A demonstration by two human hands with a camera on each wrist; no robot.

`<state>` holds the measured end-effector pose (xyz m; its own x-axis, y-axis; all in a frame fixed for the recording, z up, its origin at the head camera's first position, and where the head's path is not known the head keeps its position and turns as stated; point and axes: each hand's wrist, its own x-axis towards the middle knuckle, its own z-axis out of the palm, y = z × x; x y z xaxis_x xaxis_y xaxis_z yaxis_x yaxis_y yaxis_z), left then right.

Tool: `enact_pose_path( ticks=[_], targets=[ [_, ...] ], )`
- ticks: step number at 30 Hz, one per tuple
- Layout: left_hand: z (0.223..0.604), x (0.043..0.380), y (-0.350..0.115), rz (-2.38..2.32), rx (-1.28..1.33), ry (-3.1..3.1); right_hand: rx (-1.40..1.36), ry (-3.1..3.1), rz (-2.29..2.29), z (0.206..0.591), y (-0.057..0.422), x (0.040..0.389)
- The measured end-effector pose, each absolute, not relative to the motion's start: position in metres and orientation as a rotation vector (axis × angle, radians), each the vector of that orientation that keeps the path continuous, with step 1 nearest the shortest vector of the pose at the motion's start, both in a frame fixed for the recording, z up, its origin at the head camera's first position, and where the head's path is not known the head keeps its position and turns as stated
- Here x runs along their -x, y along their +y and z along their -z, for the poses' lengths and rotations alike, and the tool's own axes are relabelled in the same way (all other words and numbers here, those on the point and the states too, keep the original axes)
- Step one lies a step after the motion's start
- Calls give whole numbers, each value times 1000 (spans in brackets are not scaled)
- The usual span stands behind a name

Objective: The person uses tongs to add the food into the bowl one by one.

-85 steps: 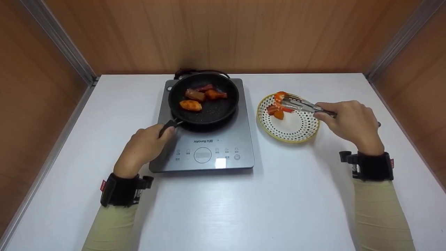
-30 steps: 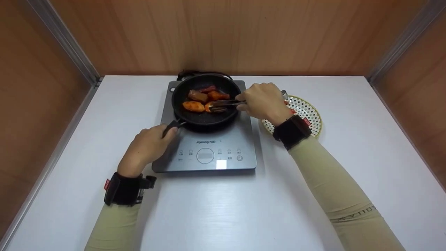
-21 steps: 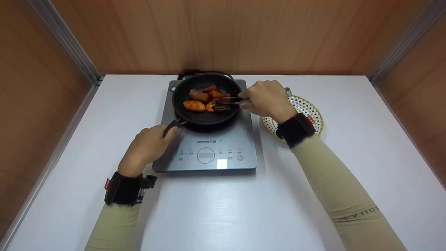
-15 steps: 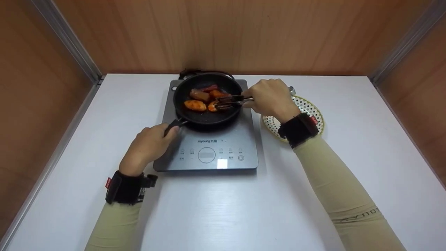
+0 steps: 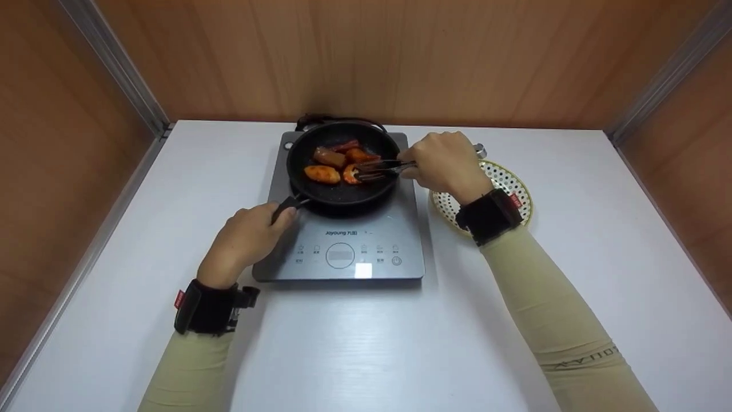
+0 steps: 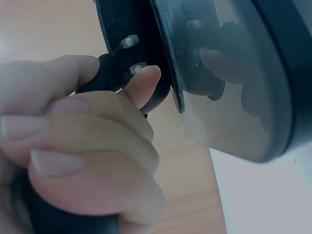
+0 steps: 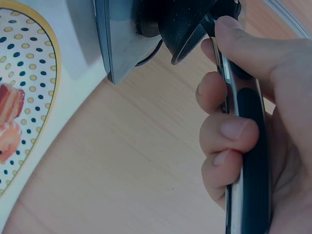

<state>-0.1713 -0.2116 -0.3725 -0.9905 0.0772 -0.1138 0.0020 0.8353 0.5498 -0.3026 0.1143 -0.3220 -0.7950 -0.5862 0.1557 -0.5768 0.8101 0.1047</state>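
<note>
My left hand grips the black handle of the frying pan; its curled fingers show in the left wrist view. Stainless tongs are held in my right hand, reaching over the pan's right rim. In the right wrist view my fingers wrap the tongs' dark-gripped arms. At the tongs' tips lies an orange-and-white shrimp; whether they still pinch it I cannot tell. Beside it are a browned oval piece, a brown chunk and reddish strips.
The pan sits on a grey induction cooker with touch controls facing me. Right of it, partly under my right forearm, is a dotted plate with a yellow rim; a bacon piece lies on it. Wooden panels enclose the white table.
My right hand has carried the shrimp in the tongs from the plate leftward into the pan. Over the last second the tongs shifted slightly and the shrimp shows more. My left hand keeps its grip.
</note>
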Motion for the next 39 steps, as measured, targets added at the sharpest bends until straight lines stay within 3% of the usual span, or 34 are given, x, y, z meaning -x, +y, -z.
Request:
enact_pose_path(
  ticks=[13,20,29,39],
  targets=[
    [375,169,-214,-867,-59,2885,-968,-2729,-35,330,118,296],
    [375,170,-212,-875,-59,2896,-906,-2669,-144,325,168,281],
    [376,170,-216,-881,-67,2889,-579,-2837,-272,346,247,269],
    [378,170,-219,-891,-50,2874,-364,-2993,-350,368,288,270]
  ],
)
